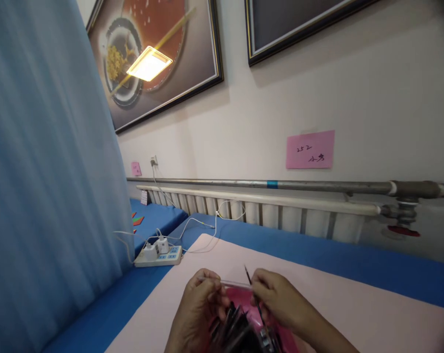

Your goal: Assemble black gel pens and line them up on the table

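The slim black stick [257, 306] slants across the mouth of a pink pouch [240, 295], its long axis steep, the pale tip pointing up, away and slightly left. The right hand [276, 296] is closed on it; the left hand [197, 304] pinches the pouch's clear, glossy rim. Dark slender pieces (blurred) crowd inside. Beneath lies a smooth pink sheet [335, 299] on a blue tabletop [306, 245], before a ribbed radiator [269, 215].

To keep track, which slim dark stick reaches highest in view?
The slim dark stick at the right hand: its tip rises clear, while the other dark sticks bunch together lower down.
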`<control>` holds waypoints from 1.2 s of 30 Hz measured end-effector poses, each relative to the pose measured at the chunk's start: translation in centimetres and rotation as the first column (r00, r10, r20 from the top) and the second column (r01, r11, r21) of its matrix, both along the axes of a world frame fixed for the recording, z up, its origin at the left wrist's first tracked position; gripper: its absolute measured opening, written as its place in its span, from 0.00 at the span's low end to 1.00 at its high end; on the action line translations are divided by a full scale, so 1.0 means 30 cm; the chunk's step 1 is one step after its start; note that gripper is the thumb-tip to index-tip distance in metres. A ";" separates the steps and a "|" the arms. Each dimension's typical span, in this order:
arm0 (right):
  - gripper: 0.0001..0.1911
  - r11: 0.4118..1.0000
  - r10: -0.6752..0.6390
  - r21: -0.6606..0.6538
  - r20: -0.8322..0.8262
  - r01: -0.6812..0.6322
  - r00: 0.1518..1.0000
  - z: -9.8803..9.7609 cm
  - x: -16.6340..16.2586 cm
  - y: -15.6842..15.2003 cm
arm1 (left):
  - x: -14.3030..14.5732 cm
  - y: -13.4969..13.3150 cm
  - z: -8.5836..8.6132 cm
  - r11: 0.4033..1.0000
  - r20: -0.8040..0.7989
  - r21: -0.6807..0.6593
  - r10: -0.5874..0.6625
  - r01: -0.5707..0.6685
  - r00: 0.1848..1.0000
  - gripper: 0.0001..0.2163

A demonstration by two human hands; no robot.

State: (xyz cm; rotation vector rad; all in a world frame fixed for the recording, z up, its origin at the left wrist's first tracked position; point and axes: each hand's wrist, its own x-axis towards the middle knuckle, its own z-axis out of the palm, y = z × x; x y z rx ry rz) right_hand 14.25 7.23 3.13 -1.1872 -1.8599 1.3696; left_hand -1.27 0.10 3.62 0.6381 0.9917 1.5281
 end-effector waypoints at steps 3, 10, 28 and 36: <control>0.08 0.980 -0.199 -0.056 -0.336 0.191 0.921 0.024 0.013 0.016 | -0.004 -0.003 0.005 0.999 0.048 0.024 0.027 -0.029 0.998 0.08; 0.15 0.877 -0.446 -0.332 -0.832 0.347 0.331 0.102 0.037 0.010 | 0.000 0.000 -0.010 0.998 0.127 0.068 -0.007 -0.002 0.992 0.08; 0.14 0.901 -0.397 -0.295 -0.857 0.318 0.328 0.118 0.018 -0.022 | 0.013 0.010 -0.018 0.994 0.061 0.089 -0.075 0.069 0.995 0.07; 0.16 0.887 -0.445 -0.354 -0.824 0.295 0.350 0.082 0.032 0.009 | 0.028 0.015 -0.015 0.990 0.076 0.130 0.051 -0.060 0.996 0.10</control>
